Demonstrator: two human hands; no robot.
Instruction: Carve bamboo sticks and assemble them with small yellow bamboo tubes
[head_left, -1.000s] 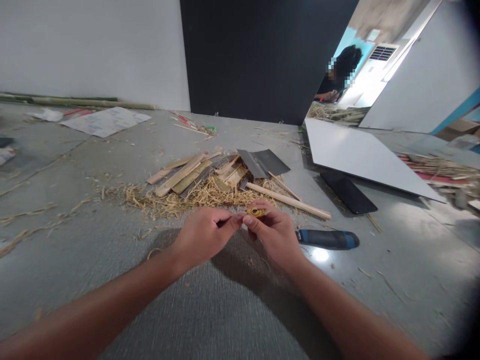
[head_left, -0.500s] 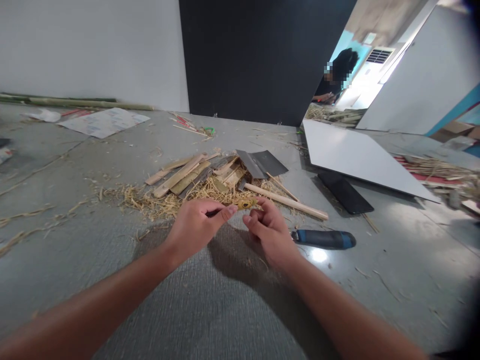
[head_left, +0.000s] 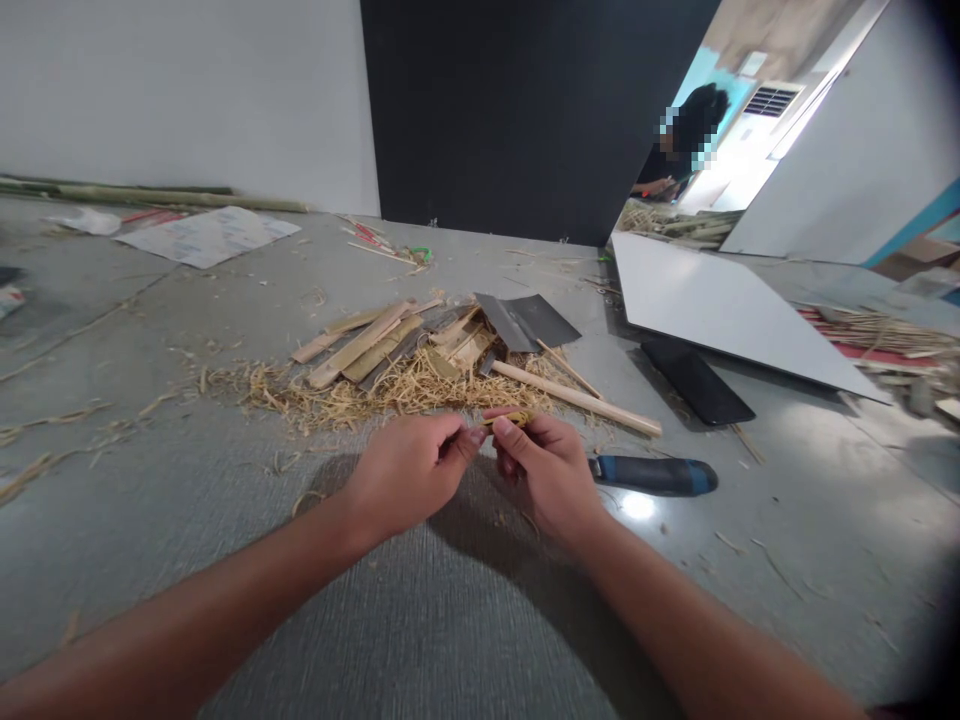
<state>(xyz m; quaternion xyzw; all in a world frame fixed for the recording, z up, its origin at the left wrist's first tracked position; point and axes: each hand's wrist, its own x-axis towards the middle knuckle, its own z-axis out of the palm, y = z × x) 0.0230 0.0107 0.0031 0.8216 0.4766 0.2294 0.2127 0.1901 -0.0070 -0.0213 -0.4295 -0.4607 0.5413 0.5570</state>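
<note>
Grey floor [head_left: 247, 300] runs back to a pale wall [head_left: 180, 100] and a black panel [head_left: 510, 120], with long poles [head_left: 180, 196] along the wall's foot at the left. Beyond the panel's right edge, a person in dark clothing [head_left: 694, 130] bends forward in a bright space. From the head view, both hands meet at the middle, above grey cloth [head_left: 375, 620] and on the near side of a heap of shavings [head_left: 262, 388]. Between their fingertips is a small yellow piece [head_left: 523, 418], its long axis running roughly left to right, across the body, from one hand to the other. The right hand [head_left: 555, 475] is nearer to most of it, thumb pressed over the near side and fingers behind; the left hand [head_left: 409, 470] has thumb and finger pinched at its left end, though the exact grip is hidden. Past the hands, strips [head_left: 360, 350] lie over the shavings beside a bent dark sheet [head_left: 540, 322], and a wooden handle [head_left: 585, 400] slants toward the right. Just beside the right hand rests a blue-and-black tool grip [head_left: 656, 476]; farther off are a phone [head_left: 697, 382] and a white board [head_left: 727, 305].
</note>
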